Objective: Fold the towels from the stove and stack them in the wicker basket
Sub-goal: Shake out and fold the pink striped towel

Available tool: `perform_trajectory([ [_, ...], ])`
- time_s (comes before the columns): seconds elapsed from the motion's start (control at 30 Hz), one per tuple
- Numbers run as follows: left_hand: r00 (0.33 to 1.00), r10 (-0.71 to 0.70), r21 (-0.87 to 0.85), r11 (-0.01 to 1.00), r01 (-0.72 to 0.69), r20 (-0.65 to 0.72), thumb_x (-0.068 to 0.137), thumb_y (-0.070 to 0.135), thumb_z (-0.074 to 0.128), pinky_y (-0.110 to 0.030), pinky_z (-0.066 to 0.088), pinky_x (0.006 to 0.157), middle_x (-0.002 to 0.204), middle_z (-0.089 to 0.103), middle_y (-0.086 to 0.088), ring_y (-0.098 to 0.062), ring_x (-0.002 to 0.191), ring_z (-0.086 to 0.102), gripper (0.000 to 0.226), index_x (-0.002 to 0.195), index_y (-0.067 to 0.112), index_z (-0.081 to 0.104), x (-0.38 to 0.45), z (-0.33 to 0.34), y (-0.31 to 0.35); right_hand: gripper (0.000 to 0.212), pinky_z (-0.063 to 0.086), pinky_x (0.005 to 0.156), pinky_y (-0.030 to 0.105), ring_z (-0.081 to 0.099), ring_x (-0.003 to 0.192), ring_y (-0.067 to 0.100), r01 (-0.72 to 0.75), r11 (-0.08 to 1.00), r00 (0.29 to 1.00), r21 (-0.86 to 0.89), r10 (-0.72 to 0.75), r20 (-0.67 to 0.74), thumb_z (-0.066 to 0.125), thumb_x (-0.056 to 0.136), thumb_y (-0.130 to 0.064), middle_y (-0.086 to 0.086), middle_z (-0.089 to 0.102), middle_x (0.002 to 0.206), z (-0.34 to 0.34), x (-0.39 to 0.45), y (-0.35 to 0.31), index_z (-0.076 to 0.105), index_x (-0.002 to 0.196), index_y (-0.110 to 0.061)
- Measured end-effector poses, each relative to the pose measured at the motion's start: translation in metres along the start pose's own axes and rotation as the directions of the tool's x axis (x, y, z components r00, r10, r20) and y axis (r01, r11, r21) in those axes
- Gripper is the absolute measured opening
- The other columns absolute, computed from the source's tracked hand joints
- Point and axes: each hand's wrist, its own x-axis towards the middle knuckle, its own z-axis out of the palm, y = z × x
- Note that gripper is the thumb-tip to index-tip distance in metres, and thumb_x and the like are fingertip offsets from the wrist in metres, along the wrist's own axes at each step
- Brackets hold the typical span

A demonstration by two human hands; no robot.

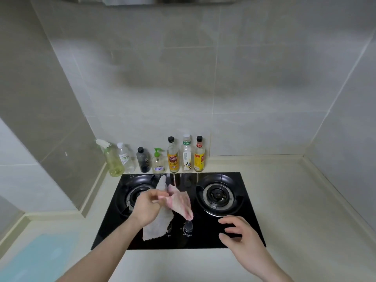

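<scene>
A black glass gas stove (205, 239) with 2 round burners is set into a pale cream countertop (284, 190). A thin pink cloth towel (180, 201) is held above the middle of the stove, between the burners. It is pinched at its upper edge by the fingers of the left hand (148, 206), and its free corner hangs down toward the black control knob (188, 227). A white fluffy towel (157, 222) lies on the stove glass beneath the left hand, with a strip reaching back past the left burner (135, 195). The right hand (237, 234) is held over the front right corner of the stove, fingers spread and curled, with nothing grasped. The right burner (218, 194) is uncovered. 7 bottles (173, 157) are lined up against the grey tiled wall (203, 78) behind the stove. The wicker basket is outside the view.
</scene>
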Motion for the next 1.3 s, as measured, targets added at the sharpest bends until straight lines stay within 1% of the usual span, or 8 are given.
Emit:
perform_trajectory([
  [0.37, 0.926, 0.37, -0.058, 0.925, -0.375, -0.073, 0.098, 0.007, 0.06, -0.024, 0.031, 0.05, 0.057, 0.054, 0.006, -0.013, 0.05, 0.039, 0.023, 0.093, 0.025, 0.072, -0.022, -0.054, 0.175, 0.034, 0.053, 0.085, 0.016, 0.063, 0.107, -0.007, 0.112, 0.993, 0.993, 0.025, -0.113, 0.026, 0.076, 0.087, -0.021, -0.031, 0.061, 0.116, -0.009, 0.028, -0.049, 0.07, 0.104, -0.05],
  [0.47, 0.916, 0.392, -0.048, 0.92, -0.389, 0.082, 0.099, 0.004, 0.055, -0.027, 0.029, 0.05, 0.066, 0.058, -0.02, -0.017, 0.049, 0.035, 0.027, 0.094, 0.025, 0.072, -0.038, -0.055, 0.199, 0.037, 0.053, 0.088, 0.018, 0.063, 0.109, -0.008, 0.12, 0.992, 0.992, 0.039, -0.121, 0.026, 0.076, 0.086, -0.026, -0.027, 0.066, 0.116, -0.016, 0.029, -0.058, 0.067, 0.107, -0.055],
  [0.6, 0.876, 0.445, -0.069, 0.895, -0.441, 0.188, 0.097, -0.004, 0.052, -0.036, 0.05, 0.068, 0.098, 0.075, 0.006, -0.026, 0.072, 0.063, 0.035, 0.093, 0.024, 0.073, -0.058, -0.052, 0.226, 0.046, 0.054, 0.099, 0.027, 0.06, 0.115, -0.008, 0.128, 0.992, 0.991, 0.013, -0.128, 0.038, 0.077, 0.081, -0.044, -0.032, 0.062, 0.126, -0.026, 0.03, -0.064, 0.06, 0.123, -0.053],
  [0.73, 0.852, 0.478, -0.097, 0.878, -0.469, 0.211, 0.095, 0.006, 0.054, -0.065, 0.047, 0.081, 0.101, 0.073, -0.008, -0.052, 0.089, 0.061, 0.028, 0.091, 0.026, 0.073, -0.065, -0.048, 0.238, 0.091, 0.044, 0.112, 0.028, 0.054, 0.125, -0.007, 0.023, 0.999, 0.966, -0.045, -0.011, 0.26, 0.078, 0.064, -0.076, -0.031, 0.057, 0.133, -0.029, 0.028, -0.062, 0.039, 0.141, -0.051],
  [0.87, 0.836, 0.508, -0.187, 0.859, -0.476, 0.208, 0.094, 0.004, 0.056, -0.039, 0.038, 0.063, 0.087, 0.069, -0.012, -0.041, 0.065, 0.048, 0.028, 0.086, 0.023, 0.073, -0.071, -0.048, 0.24, 0.05, 0.048, 0.1, 0.025, 0.067, 0.108, 0.002, -0.031, 0.998, 0.835, -0.055, 0.056, 0.547, 0.078, 0.085, -0.049, -0.013, 0.075, 0.111, -0.033, 0.025, -0.049, 0.065, 0.127, -0.025],
  [1.0, 0.862, 0.457, -0.224, 0.883, -0.412, 0.219, 0.096, -0.006, 0.056, -0.018, 0.035, 0.054, 0.07, 0.059, 0.002, -0.01, 0.056, 0.046, 0.029, 0.08, 0.014, 0.069, -0.077, -0.056, 0.232, 0.033, 0.039, 0.075, 0.034, 0.055, 0.081, 0.007, 0.005, 0.998, 0.92, -0.061, 0.019, 0.392, 0.071, 0.079, -0.043, -0.008, 0.061, 0.083, -0.042, 0.026, -0.027, 0.07, 0.094, -0.013],
  [1.17, 0.917, 0.247, 0.154, 0.94, -0.305, 0.312, 0.085, -0.007, 0.047, -0.044, 0.056, 0.061, 0.07, 0.062, -0.009, -0.03, 0.061, 0.063, 0.029, 0.074, 0.016, 0.06, -0.063, -0.077, 0.196, 0.015, 0.043, 0.068, 0.026, 0.064, 0.075, 0.009, 0.014, 0.991, 0.988, 0.131, -0.034, 0.148, 0.067, 0.076, -0.023, -0.005, 0.074, 0.084, -0.076, 0.013, -0.061, 0.078, 0.087, -0.023],
  [1.3, 0.891, -0.036, 0.687, 0.652, -0.322, 0.452, 0.084, 0.017, 0.058, -0.029, 0.05, 0.071, 0.084, 0.068, 0.005, -0.012, 0.08, 0.063, 0.012, 0.09, 0.027, 0.056, -0.06, -0.076, 0.17, 0.013, 0.051, 0.077, 0.034, 0.073, 0.086, 0.024, 0.026, 0.972, 0.978, 0.234, -0.073, 0.194, 0.071, 0.089, -0.014, 0.014, 0.078, 0.098, -0.102, 0.006, -0.1, 0.08, 0.098, -0.014],
])
